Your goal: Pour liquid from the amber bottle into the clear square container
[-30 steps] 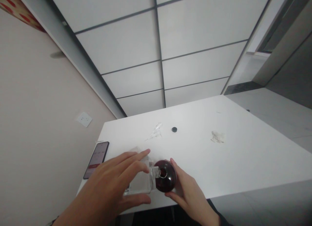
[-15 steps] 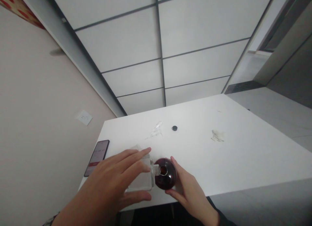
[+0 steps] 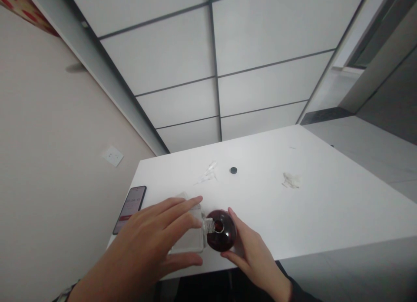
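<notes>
Two hands had the play near the close edge of the bench (image 3: 329,206), and each had a bottle! Left hand (image 3: 159,232) over the clear bottle (image 3: 187,244), fingers spread along its top side, thumb under the lower edge: a broad hold, with the bottle tipped on its side and its threaded neck aimed across at its partner. Right hand (image 3: 254,258) round the dark red bottle (image 3: 221,244), fingers curled on the far flank and thumb on the near one, a snug cradle with the mouth facing up. And look at that meeting point: the clear neck sat right at the rim of the red mouth! Whether glass touched glass, you couldn't tell; whether anything ran between them, too small to say. It looked like a pour, and a good one called for patience: lip just inside the opening, tilt raised in small amounts, a gap left for air, eyes on the rim. The right hand's job, by that reading, was to be the anchor, since any wobble there risked a dribble down the red side. The left thumb sat low, so a firmer pinch would have guarded against a slip. Farther out, the black cap (image 3: 233,170) lay alone, clear plastic pieces (image 3: 208,174) just to its left, while the phone (image 3: 133,206) lay beyond the left wrist, its display too blurred to read.
</notes>
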A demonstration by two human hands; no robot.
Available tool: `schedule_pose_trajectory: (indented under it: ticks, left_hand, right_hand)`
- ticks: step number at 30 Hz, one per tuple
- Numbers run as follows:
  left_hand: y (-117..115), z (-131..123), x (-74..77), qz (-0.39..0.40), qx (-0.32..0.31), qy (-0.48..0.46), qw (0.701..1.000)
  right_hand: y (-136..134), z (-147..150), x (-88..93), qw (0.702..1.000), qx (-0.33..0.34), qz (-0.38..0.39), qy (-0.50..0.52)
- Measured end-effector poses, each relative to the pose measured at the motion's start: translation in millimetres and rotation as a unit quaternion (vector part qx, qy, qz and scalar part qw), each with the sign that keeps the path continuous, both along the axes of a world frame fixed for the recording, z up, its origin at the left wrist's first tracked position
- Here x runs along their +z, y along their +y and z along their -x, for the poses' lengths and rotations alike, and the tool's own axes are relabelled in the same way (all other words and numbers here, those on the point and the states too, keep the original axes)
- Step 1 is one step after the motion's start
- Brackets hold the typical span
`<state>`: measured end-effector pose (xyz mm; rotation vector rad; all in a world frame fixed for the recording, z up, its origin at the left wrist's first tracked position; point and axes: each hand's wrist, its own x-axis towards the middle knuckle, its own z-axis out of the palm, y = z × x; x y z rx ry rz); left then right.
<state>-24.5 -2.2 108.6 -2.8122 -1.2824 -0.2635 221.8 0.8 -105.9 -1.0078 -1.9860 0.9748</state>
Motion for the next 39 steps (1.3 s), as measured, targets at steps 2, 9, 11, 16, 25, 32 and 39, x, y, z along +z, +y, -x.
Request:
schedule_pose_trajectory:
  ticks: [2, 9, 11, 16, 25, 32, 39]
  left_hand:
    - [0.2, 0.0, 0.6, 0.000, 0.001, -0.001, 1.000]
    - [1.1, -0.4, 1.0, -0.013, -0.005, 0.023, 1.000]
    - [1.4, -0.2, 1.2, -0.010, -0.006, 0.030, 0.999]
    - [1.0, 1.1, 0.3, -0.013, -0.013, 0.029, 0.999]
    - [0.3, -0.4, 0.1, -0.019, -0.010, 0.014, 1.000]
    - [1.0, -1.1, 0.4, -0.019, -0.017, 0.013, 1.000]
    - [0.8, -1.6, 1.7, -0.015, -0.019, 0.031, 0.999]
  right_hand:
    - [-0.3, 0.5, -1.8, 1.000, -0.003, -0.005, -0.001]
    - [-1.9, 1.5, -9.5, 1.000, -0.005, -0.028, -0.012]
    - [-1.8, 1.4, -10.1, 1.000, -0.006, -0.028, -0.012]
    - [-1.0, 1.6, -8.9, 0.999, -0.007, -0.031, -0.010]
    - [0.3, 0.5, -4.4, 0.999, -0.008, -0.034, -0.005]
    - [-0.2, 0.7, -3.0, 0.999, -0.006, -0.035, -0.004]
    - [-0.7, 0.9, -3.8, 0.999, -0.011, -0.041, -0.009]
